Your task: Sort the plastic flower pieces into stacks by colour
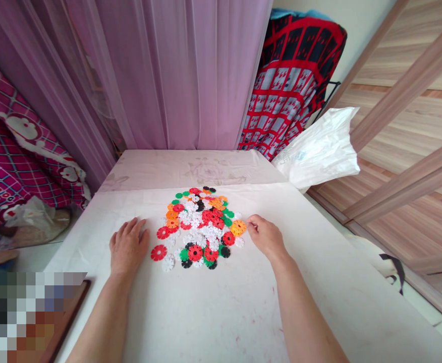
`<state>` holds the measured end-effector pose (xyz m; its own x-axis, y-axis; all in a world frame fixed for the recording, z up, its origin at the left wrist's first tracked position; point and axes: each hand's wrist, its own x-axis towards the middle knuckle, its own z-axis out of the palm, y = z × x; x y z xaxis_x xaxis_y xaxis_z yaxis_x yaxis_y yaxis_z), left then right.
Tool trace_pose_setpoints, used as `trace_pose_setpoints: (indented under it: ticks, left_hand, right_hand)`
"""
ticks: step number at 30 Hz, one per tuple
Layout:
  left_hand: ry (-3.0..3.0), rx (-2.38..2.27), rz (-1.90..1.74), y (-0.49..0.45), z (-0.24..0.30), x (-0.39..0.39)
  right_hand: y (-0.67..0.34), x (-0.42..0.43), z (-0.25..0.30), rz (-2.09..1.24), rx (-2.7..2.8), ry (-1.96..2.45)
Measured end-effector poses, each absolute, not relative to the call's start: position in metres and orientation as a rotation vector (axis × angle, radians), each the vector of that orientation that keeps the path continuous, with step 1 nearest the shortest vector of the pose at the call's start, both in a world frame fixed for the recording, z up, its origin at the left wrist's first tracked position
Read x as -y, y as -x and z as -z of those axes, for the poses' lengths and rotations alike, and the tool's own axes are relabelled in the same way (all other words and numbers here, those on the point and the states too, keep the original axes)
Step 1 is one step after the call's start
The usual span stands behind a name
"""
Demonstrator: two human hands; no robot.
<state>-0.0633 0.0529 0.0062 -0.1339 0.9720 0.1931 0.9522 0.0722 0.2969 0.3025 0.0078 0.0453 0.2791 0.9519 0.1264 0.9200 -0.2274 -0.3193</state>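
A loose heap of notched plastic snowflake discs lies on the white tablecloth, in white, red, orange, green and black. My left hand [128, 247] rests palm down left of the heap, fingers stretched out and holding nothing. The nearest piece to it is a red disc [159, 253]. On the other side, my right hand [266, 235] has its fingers curled together; whatever may be inside them is hidden. Its fingertips are right beside an orange-yellow disc [238, 228], and I cannot tell if they touch it. Another red disc [195, 253] sits at the heap's near edge.
The cloth-covered table [206, 312] spreads under both arms. A white plastic bag [319, 151] stands at the far right corner. Behind the table hangs a purple curtain [190, 75]. A partly pixelated, dark-edged object [69, 312] lies at the lower left.
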Motion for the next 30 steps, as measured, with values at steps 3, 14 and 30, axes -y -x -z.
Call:
trace_pose_setpoints:
  ticks: [3,14,30]
  left_hand:
    - [-2.033,-2.261,-0.522,0.062,-0.007,-0.052]
    - [-2.024,-2.270,-0.508,0.061,-0.008,-0.050]
    - [-2.052,-2.249,-0.549,0.062,-0.004,-0.052]
  right_hand:
    - [-0.300,-0.008,-0.050,-0.104,1.688,2.199]
    - [-0.152,-0.049,-0.058,-0.286,2.313,1.677]
    - [-0.093,-0.072,-0.053,-0.295,2.154,1.987]
